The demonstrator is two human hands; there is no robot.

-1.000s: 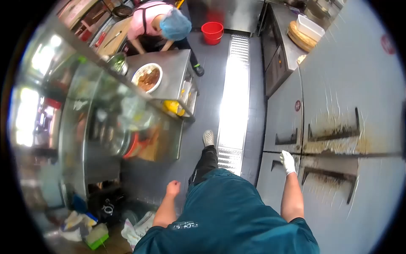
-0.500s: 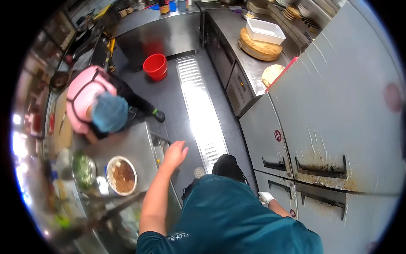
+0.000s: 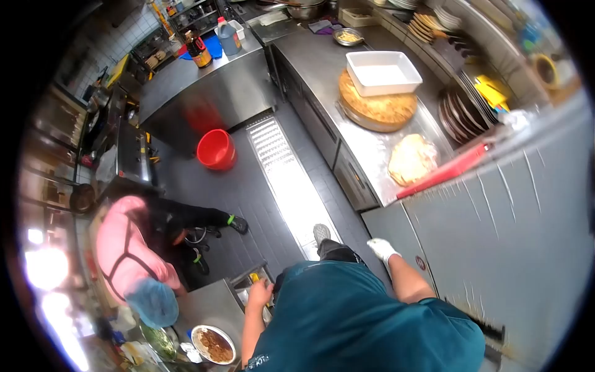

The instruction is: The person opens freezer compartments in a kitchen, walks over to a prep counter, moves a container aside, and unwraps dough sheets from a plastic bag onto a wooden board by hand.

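My left hand [image 3: 260, 292] is bare and hangs beside my left hip, near the corner of a steel counter [image 3: 218, 304]. Its fingers are loosely bent with the thumb apart, and nothing shows in them. On my other side, my right hand [image 3: 383, 249] wears a white glove and is held out beside the grey refrigerator [image 3: 496, 248]. The gloved fingers point forward, slightly bent, with no object visible in them. A white bowl of brown food [image 3: 214, 345] stands on the counter to my left.
A person in pink [image 3: 133, 248] bends over at the left. A red bucket [image 3: 217, 150] stands on the floor beside a metal drain grate [image 3: 273, 146]. Along the right worktop [image 3: 310, 53] are a round wooden board [image 3: 378, 111], a white tub [image 3: 384, 73] and pale flat food [image 3: 411, 160].
I have moved forward along the floor, and the right worktop is nearer. My left arm has swung back towards my body; my gloved right hand has come forward. The person in pink remains bent over.
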